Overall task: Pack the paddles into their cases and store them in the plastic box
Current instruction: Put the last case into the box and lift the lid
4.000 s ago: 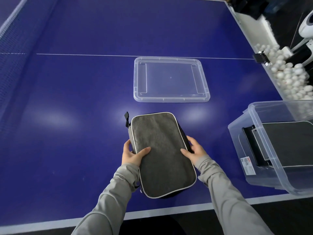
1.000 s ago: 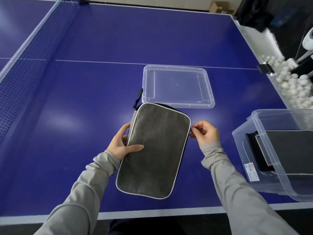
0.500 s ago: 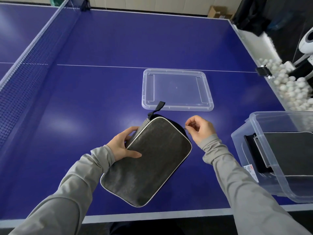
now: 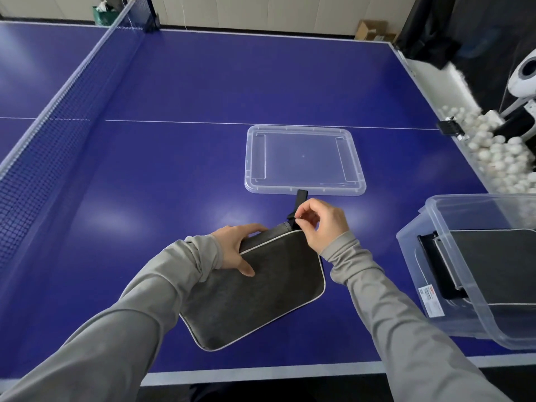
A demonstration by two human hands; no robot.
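Observation:
A dark grey paddle case (image 4: 261,288) with white piping lies tilted on the blue table near its front edge. My left hand (image 4: 236,250) grips the case's upper left edge, thumb on top. My right hand (image 4: 320,224) pinches something small, seemingly the zipper pull, at the case's top corner, beside a black strap loop (image 4: 298,200). The clear plastic box (image 4: 435,256) stands at the right edge of the table. Another grey case (image 4: 493,265) lies inside it. No paddle shows.
The box's clear lid (image 4: 304,161) lies flat just beyond the case. The net (image 4: 58,111) runs along the left. A trough with several white balls (image 4: 499,152) and a ball machine border the table's right side.
The case has turned clockwise and slid toward the right. My right hand has travelled along its edge up to the corner by the strap. My left hand keeps its hold.

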